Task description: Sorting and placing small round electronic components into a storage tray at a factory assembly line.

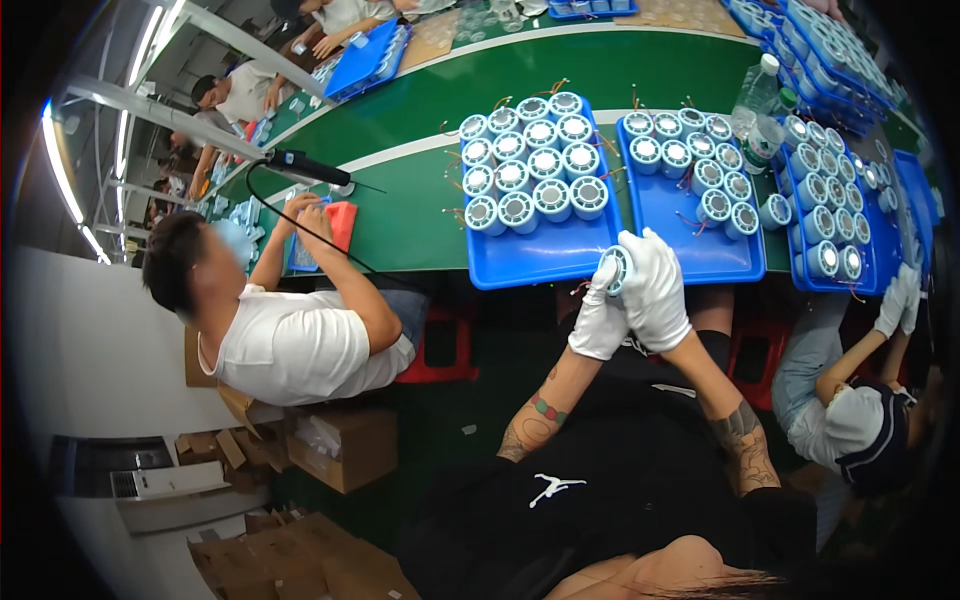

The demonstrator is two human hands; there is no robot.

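In front of my body, a light-blue cylinder (617, 268) with a ringed silver end is held between my white-gloved hands. My left hand (600, 318) grips it from the left side. From the right, the fingers of my right hand (656, 290) close over it and hide part of it. Just beyond my hands lies a blue tray (545, 262) with rows of similar cylinders (545, 163), thin wires sticking out at their edges. A second blue tray (690, 260) to its right carries more cylinders (712, 172), grouped toward its back and right side.
A black electric screwdriver (300, 168) on a cable hangs over the green table (400, 215). Clear bottles (757, 95) stand behind the right-hand trays. A person in white (290, 340) works at left, another person (850, 425) at right. Cardboard boxes (345, 445) sit on the floor.
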